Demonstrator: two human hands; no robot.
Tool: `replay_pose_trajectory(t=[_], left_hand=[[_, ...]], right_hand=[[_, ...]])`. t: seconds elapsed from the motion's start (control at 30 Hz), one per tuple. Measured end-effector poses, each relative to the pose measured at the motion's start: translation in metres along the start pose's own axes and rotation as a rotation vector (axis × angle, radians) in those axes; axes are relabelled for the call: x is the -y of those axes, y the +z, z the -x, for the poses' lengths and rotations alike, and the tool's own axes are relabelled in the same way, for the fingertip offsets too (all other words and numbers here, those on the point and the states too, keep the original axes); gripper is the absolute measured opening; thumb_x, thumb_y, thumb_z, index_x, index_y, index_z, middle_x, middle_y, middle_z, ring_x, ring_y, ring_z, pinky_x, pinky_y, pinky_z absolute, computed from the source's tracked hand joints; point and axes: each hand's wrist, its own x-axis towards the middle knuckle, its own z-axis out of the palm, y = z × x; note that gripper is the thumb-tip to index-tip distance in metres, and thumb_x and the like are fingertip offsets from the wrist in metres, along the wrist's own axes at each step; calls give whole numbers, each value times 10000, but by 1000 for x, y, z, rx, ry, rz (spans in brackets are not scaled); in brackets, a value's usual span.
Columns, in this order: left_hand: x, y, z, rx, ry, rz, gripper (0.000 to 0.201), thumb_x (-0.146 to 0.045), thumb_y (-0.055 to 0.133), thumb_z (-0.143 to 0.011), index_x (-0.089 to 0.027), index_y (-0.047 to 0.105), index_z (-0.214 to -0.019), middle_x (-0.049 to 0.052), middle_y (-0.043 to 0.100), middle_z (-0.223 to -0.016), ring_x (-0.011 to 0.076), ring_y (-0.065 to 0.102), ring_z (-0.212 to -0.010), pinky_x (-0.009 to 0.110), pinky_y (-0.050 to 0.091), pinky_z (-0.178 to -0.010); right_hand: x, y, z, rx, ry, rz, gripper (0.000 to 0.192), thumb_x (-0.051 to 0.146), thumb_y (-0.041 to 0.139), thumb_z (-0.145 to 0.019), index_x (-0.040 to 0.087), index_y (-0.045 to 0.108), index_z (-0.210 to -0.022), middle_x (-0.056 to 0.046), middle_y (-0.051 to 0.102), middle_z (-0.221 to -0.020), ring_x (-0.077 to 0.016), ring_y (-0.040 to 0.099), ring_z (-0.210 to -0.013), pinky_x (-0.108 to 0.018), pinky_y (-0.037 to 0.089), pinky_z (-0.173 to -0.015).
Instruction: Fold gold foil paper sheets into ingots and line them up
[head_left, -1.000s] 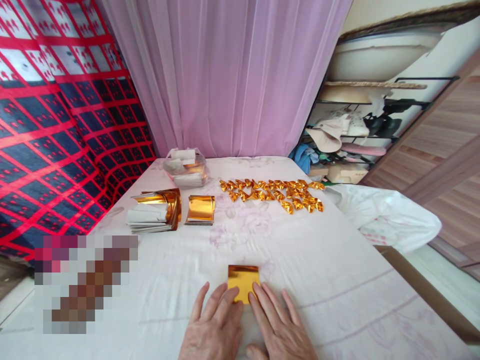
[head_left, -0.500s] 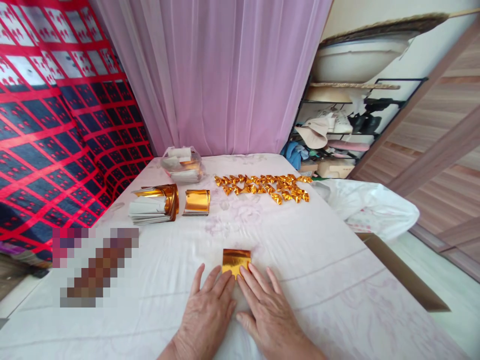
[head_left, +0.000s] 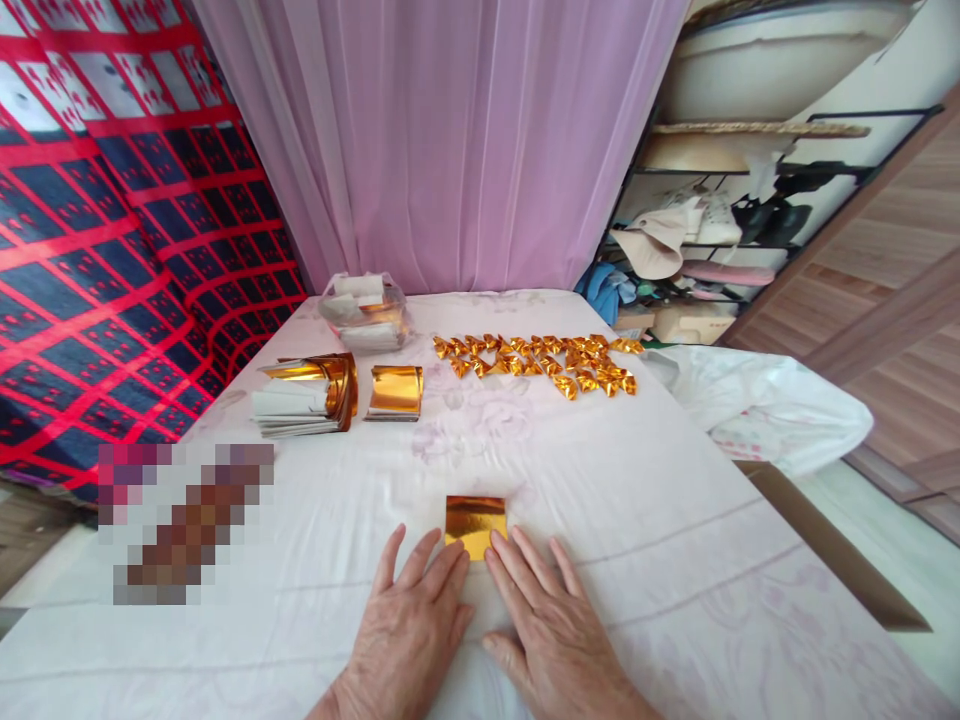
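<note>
while both hands [head_left: 480, 630] press open-palmed on the gold sheet [head_left: 475, 520], folded gold pieces [head_left: 540, 362] lie well beyond; foil stacks [head_left: 330, 395] far left.

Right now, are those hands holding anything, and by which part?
Nothing is lifted. The left hand and right hand lie flat, fingertips pinning the gold foil sheet to the white cloth at its near edge.

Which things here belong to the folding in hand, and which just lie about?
In hand: square gold foil sheet, pressed flat by left hand and right hand; small gold foil stack; folded gold foil pieces.
Lying about: white plastic bag, beige cap.
</note>
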Motion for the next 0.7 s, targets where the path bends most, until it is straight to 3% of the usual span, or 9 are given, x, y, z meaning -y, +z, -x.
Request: replay_pose_trajectory(t=[0.23,0.43,0.53,0.7], left_hand=[[7,-8,4,49,12,-12,320,-305,485,-920,-257,651,-1189,24,692,-1172,255,560,-1184,529,111,-1188],[7,-10,3,25,44,-27,301,-321,500,-916,-243,657,-1160,1,691,-1191,249,557,-1195,509,66,-1199],[7,-8,2,10,23,-18,281,-336,499,-923,-243,663,-1130,2,666,-1242,248,535,-1227,498,108,-1192],[11,-6,0,34,19,34,250,-325,472,-946,-249,680,-1061,4,714,-1126,218,586,-1160,492,164,-1179]], right_hand=[[-1,1,1,26,17,-8,709,372,571,-864,182,302,-1492,-69,368,-1516,-326,312,-1389,-572,229,-1112],[-2,-3,1,50,24,-6,665,365,547,-878,195,328,-1482,-59,359,-1521,-314,296,-1399,-562,242,-1109],[-2,-4,1,56,29,2,640,364,535,-886,205,342,-1475,-54,346,-1527,-308,290,-1403,-563,236,-1108],[-3,-4,0,41,32,-19,619,359,524,-895,218,351,-1472,-53,378,-1513,-307,302,-1398,-553,243,-1109]])
